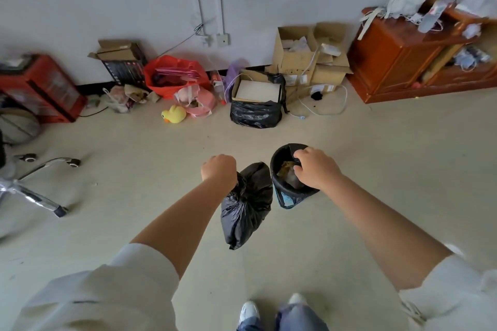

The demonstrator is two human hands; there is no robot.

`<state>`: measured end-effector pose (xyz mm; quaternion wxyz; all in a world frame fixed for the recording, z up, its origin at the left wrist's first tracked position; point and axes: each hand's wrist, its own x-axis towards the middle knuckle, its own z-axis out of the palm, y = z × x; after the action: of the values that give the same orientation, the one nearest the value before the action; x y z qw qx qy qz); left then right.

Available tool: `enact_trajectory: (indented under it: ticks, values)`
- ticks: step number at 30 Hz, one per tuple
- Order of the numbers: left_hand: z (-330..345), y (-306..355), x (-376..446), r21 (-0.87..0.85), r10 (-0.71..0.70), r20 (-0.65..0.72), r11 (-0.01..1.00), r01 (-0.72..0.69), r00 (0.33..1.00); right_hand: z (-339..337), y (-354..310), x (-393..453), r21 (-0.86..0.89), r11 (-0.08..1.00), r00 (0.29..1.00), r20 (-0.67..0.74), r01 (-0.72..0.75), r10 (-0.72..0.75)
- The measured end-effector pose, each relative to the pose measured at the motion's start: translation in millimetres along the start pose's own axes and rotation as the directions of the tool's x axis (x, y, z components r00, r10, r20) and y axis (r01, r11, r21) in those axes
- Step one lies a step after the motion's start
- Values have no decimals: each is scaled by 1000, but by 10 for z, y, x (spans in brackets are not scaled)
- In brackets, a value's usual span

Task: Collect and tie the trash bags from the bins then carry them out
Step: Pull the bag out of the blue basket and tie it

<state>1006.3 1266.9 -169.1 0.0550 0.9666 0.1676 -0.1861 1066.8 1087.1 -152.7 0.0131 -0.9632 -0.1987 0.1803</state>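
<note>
The left hand (219,169) holds a tied black bag (246,204) hanging above the floor, and the right hand (313,168) pinches the liner (279,154) in the little bin (289,197), so pull it up slowly and gather the top.

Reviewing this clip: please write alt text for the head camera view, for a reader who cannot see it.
A person's left hand holds up a tied black trash bag, while the right hand grips the black liner at the rim of a small bin standing on the floor. Boxes, bags and a yellow toy duck lie along the wall behind.
</note>
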Motion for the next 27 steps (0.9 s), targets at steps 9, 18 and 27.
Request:
enact_trajectory:
  ticks: [9,18,27]
  values:
    - [601,438,1963,-66,-172,146,981,183,974,603,584,2159,23,986,972,163,166,-168]
    - [2022,374,3512,-17,-287,271,953,303,919,2197,822,3586,55,979,923,327,196,-203]
    - [2737,686,3878,-25,-290,362,947,320,886,2772,1150,3979,78,982,883,430,172,-189]
